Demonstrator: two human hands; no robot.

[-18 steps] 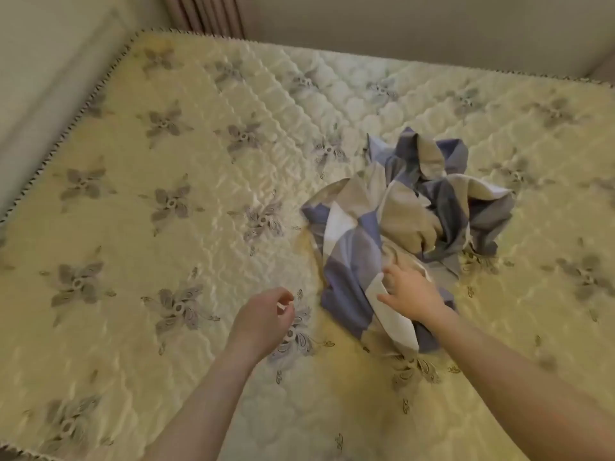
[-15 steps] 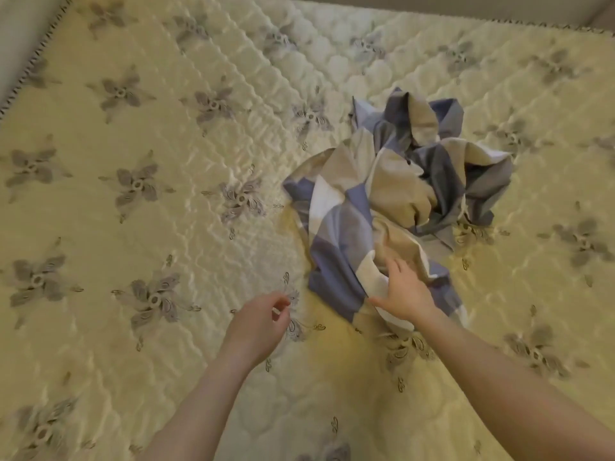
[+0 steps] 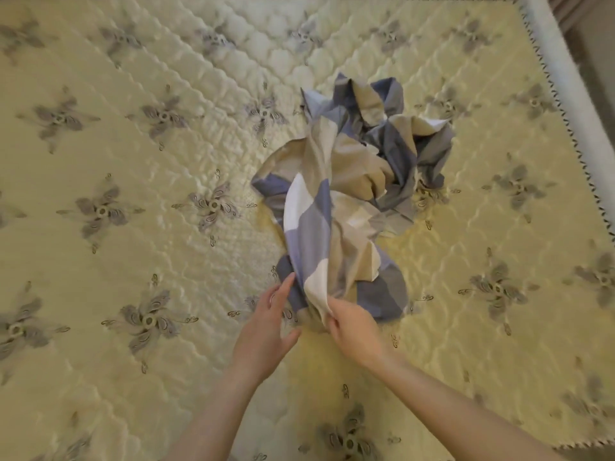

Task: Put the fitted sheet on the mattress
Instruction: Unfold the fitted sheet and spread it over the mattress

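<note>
The mattress (image 3: 133,261) runs past the left and bottom edges.

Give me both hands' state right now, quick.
Left hand: open, its fingers touching the checked fitted sheet, not gripping.
Right hand: closed, pinching the sheet's near edge.

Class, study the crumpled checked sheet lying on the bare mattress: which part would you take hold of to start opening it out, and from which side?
Probably the near end of the fitted sheet, approached from the person's own side. There the cloth narrows into a loose tail, where the right hand pinches a white fold and the left hand touches the blue edge. The far part is a tangled heap on the mattress, showing no free edge.
</note>
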